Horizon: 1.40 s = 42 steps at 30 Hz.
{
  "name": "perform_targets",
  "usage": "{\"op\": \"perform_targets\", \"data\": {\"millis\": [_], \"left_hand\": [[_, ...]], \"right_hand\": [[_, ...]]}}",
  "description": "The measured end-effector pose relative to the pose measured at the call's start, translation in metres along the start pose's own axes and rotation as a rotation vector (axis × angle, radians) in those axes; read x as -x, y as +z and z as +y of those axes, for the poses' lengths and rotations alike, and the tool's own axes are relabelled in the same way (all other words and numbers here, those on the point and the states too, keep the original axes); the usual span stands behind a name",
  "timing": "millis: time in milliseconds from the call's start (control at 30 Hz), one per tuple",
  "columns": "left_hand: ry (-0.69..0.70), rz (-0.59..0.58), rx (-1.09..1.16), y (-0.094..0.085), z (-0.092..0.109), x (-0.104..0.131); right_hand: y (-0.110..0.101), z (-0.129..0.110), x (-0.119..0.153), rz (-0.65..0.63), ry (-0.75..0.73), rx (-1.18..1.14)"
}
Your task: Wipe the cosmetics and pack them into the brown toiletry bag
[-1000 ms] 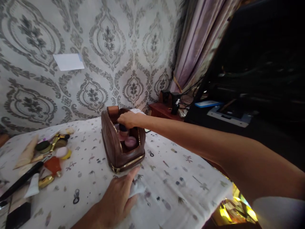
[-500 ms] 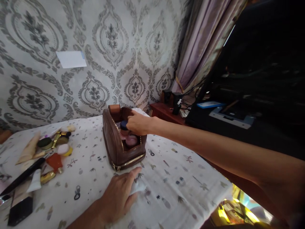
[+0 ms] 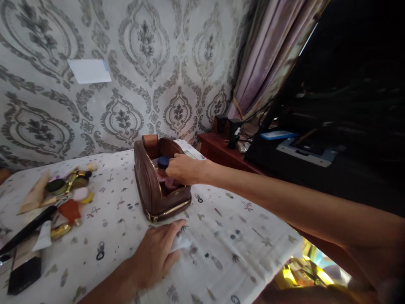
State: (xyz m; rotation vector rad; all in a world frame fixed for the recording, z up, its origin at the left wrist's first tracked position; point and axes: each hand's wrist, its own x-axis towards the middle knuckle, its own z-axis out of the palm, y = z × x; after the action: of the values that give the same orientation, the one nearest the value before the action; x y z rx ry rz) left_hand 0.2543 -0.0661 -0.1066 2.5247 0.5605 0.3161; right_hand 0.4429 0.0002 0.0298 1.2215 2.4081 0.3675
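A brown zip-up toiletry bag stands unzipped on the patterned cloth. My right hand reaches over its right side, fingers curled down inside; their tips are hidden, so I cannot tell what they grip. Beside those fingers is a jar with a dark blue lid. A round pink container lies just below them, partly covered by the hand. My left hand rests on the cloth in front of the bag, thumb and index finger apart. Between them shows a small whitish thing, too blurred to name.
Cosmetics lie in a loose group at the left: a black brush, a white tube, an orange bottle and others. A dark red cabinet with cables stands behind at the right. The table's right edge drops toward shiny gold wrapping.
My right hand has moved slightly lower and nearer in the bag, now covering part of the pink container. The view has shifted a little; my left hand stays put on the cloth.
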Motion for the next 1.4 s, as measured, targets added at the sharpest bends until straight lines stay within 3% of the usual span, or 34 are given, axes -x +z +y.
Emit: {"op": "perform_targets", "data": {"millis": [233, 767, 1133, 1233, 1400], "left_hand": [[-0.004, -0.014, -0.018, -0.001, 0.001, 0.0], [-0.042, -0.058, 0.012, -0.002, 0.004, -0.002], [0.007, 0.026, -0.003, 0.0, 0.004, -0.003], [-0.007, 0.026, 0.001, -0.006, 0.007, -0.005], [-0.093, 0.114, 0.109, -0.019, 0.007, -0.003]], "right_hand": [[0.002, -0.017, -0.019, -0.126, 0.073, -0.057], [0.009, -0.013, -0.02, -0.121, 0.072, -0.12], [-0.022, -0.017, 0.003, -0.093, 0.126, -0.003], [-0.025, -0.01, 0.013, -0.007, 0.121, 0.004], [-0.015, -0.013, 0.037, 0.437, 0.188, -0.095]]}}
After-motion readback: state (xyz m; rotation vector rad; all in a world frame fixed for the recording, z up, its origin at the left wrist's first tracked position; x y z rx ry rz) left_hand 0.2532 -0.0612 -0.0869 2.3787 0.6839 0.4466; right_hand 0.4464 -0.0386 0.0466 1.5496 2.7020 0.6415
